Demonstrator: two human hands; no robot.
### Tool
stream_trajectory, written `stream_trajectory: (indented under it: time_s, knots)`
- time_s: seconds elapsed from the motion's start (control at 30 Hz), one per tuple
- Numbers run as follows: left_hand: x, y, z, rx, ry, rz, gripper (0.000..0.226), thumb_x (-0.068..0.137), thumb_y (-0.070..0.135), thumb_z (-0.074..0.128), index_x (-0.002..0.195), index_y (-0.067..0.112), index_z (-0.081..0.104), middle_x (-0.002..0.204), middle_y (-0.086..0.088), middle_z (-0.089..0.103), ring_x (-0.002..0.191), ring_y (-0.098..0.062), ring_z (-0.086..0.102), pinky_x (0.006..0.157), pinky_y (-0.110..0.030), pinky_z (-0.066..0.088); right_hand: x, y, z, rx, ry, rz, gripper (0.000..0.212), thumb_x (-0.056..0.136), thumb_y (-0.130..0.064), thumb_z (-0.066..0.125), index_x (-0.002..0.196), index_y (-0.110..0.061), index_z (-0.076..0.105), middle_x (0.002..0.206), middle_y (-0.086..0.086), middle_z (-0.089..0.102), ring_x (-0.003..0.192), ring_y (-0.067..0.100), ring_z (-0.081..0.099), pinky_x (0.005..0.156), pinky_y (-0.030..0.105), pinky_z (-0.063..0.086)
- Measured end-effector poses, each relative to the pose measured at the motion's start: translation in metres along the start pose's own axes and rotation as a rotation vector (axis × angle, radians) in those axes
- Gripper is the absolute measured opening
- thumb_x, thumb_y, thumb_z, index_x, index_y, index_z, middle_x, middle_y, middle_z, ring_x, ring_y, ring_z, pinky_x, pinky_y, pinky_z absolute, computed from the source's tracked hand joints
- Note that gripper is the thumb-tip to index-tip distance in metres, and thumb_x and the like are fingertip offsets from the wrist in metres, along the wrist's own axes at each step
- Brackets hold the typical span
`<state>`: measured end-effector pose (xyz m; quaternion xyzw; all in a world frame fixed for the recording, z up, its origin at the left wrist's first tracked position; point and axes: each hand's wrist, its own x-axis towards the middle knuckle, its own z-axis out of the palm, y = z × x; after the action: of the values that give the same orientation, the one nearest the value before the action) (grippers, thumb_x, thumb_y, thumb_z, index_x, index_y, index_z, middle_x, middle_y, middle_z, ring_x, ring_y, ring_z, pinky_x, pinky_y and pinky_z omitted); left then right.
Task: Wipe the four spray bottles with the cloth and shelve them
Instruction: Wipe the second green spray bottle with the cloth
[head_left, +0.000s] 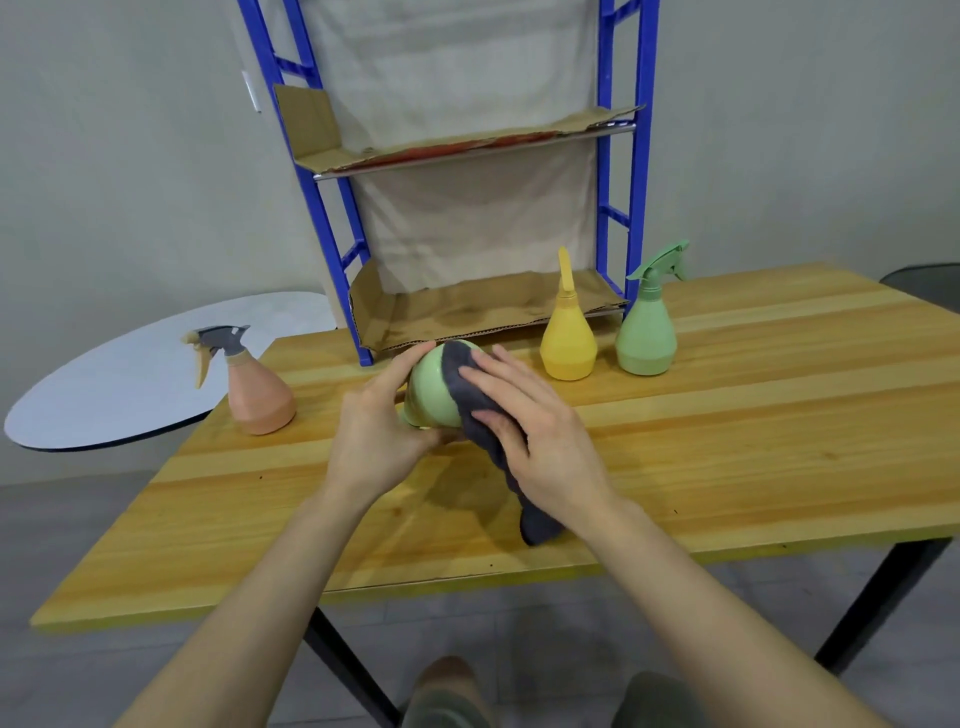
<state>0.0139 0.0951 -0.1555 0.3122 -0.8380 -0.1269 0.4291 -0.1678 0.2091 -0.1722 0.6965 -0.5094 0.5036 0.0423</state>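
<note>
At the centre of the frame, just above the near half of the wooden table (727, 467), the light green bottle (428, 395) is held tipped over, its rounded base turned toward the shelf and its neck hidden. The left hand (379, 431) is curled round the narrow end, with the forefinger laid along the side, seemingly so that the body is steadied and left exposed for wiping. The right hand (540, 436) is laid over the dark grey cloth (537, 525) with fingers nearly straight and slightly spread, so that the cloth is pressed against the bottle's right flank. Whether the thumb pinches the cloth beneath cannot be told. The loose tail of the cloth hangs below the palm toward the table top. This is judged to be the wiping of the first bottle, since nothing has yet been shelved. Farther back, three bottles stand upright on the table, apparently waiting their turn. The pink bottle (260, 400) is at the left edge, well apart from the others. The yellow bottle (568, 343) and the darker green bottle (647, 332) stand just beside each other at the right foot of the blue shelf rack (602, 208). Its cardboard-lined lower shelf (467, 312), directly behind the hands, is kept within easy reach. At the left of the frame, beyond the table, a white round tabletop (104, 384) is seen.
</note>
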Motion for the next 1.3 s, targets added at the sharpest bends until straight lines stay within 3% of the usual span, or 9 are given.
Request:
stream_trajectory:
  time_s: [0.2,0.33,0.47,0.63,0.83,1.0,1.1,1.2,1.3]
  knots:
    - [0.000,-0.008,-0.012,-0.033,-0.010,-0.042,0.108,0.057,0.040,0.108,0.153,0.036,0.059,0.140,0.020,0.071,0.131,0.000,0.065,0.105,-0.034,0.060,0.001,0.008,-0.011,-0.002,-0.061,0.043,0.049,0.109,-0.007,0.057,0.156,-0.018,0.056,0.167,-0.005,0.048,0.154,0.009,0.043,0.125,0.037,0.040]
    - [0.002,-0.002,-0.010,-0.008,-0.027,-0.013,0.106,0.059,0.040,0.106,0.154,0.035,0.058,0.139,0.017,0.072,0.128,-0.003,0.067,0.106,-0.035,0.060,0.007,0.002,-0.007,-0.059,-0.085,-0.086,0.051,0.107,-0.001,0.057,0.156,-0.012,0.056,0.166,0.003,0.049,0.159,0.016,0.038,0.130,0.032,0.031]
    - [0.003,-0.004,-0.017,0.010,-0.034,-0.003,0.111,0.056,0.048,0.106,0.155,0.037,0.057,0.141,0.020,0.071,0.131,-0.002,0.066,0.108,-0.035,0.059,0.011,0.010,-0.019,-0.045,-0.044,0.068,0.053,0.107,-0.003,0.058,0.158,-0.018,0.054,0.166,-0.002,0.048,0.157,0.010,0.039,0.127,0.039,0.036]
    - [0.003,0.003,-0.007,0.051,-0.036,-0.029,0.107,0.056,0.064,0.089,0.155,0.038,0.056,0.134,0.013,0.076,0.119,-0.010,0.073,0.102,-0.039,0.062,0.009,-0.004,-0.010,-0.103,-0.092,-0.125,0.060,0.104,0.007,0.059,0.159,-0.014,0.052,0.168,0.002,0.045,0.160,0.016,0.035,0.130,0.032,0.033]
    - [0.003,-0.002,-0.019,0.139,-0.038,-0.031,0.113,0.056,0.050,0.105,0.156,0.042,0.054,0.142,0.016,0.071,0.127,-0.009,0.069,0.107,-0.043,0.059,0.002,0.014,-0.017,-0.069,-0.107,0.165,0.051,0.111,-0.015,0.055,0.161,-0.025,0.050,0.166,-0.003,0.048,0.152,0.011,0.046,0.124,0.038,0.041]
    - [-0.002,0.008,-0.004,0.109,-0.077,0.015,0.109,0.060,0.043,0.104,0.156,0.040,0.054,0.144,0.014,0.071,0.129,-0.011,0.068,0.106,-0.041,0.058,0.006,0.005,-0.010,-0.049,-0.046,0.008,0.055,0.108,-0.004,0.056,0.161,-0.016,0.050,0.168,-0.001,0.045,0.157,0.012,0.039,0.129,0.027,0.032]
    - [0.002,0.006,-0.009,0.184,-0.051,0.027,0.109,0.058,0.050,0.103,0.155,0.038,0.056,0.137,0.009,0.074,0.119,-0.017,0.071,0.101,-0.042,0.059,0.014,0.024,-0.015,0.002,-0.087,0.166,0.048,0.110,-0.012,0.056,0.158,-0.021,0.054,0.162,-0.003,0.054,0.148,0.012,0.051,0.124,0.028,0.039]
    - [-0.001,0.004,-0.011,0.299,-0.066,0.065,0.111,0.058,0.052,0.103,0.156,0.045,0.051,0.133,0.008,0.075,0.118,-0.020,0.070,0.091,-0.046,0.060,0.004,0.043,-0.027,-0.142,-0.256,0.249,0.042,0.111,-0.015,0.054,0.152,-0.025,0.061,0.148,-0.002,0.066,0.136,0.020,0.061,0.112,0.028,0.045]
    - [0.006,0.007,-0.007,0.558,-0.025,0.204,0.104,0.062,0.041,0.103,0.154,0.033,0.055,0.128,0.003,0.076,0.117,-0.023,0.069,0.081,-0.040,0.059,0.006,0.049,-0.039,-0.155,-0.145,0.309,0.042,0.112,-0.015,0.050,0.150,-0.027,0.062,0.148,-0.005,0.065,0.132,0.016,0.060,0.108,0.024,0.044]
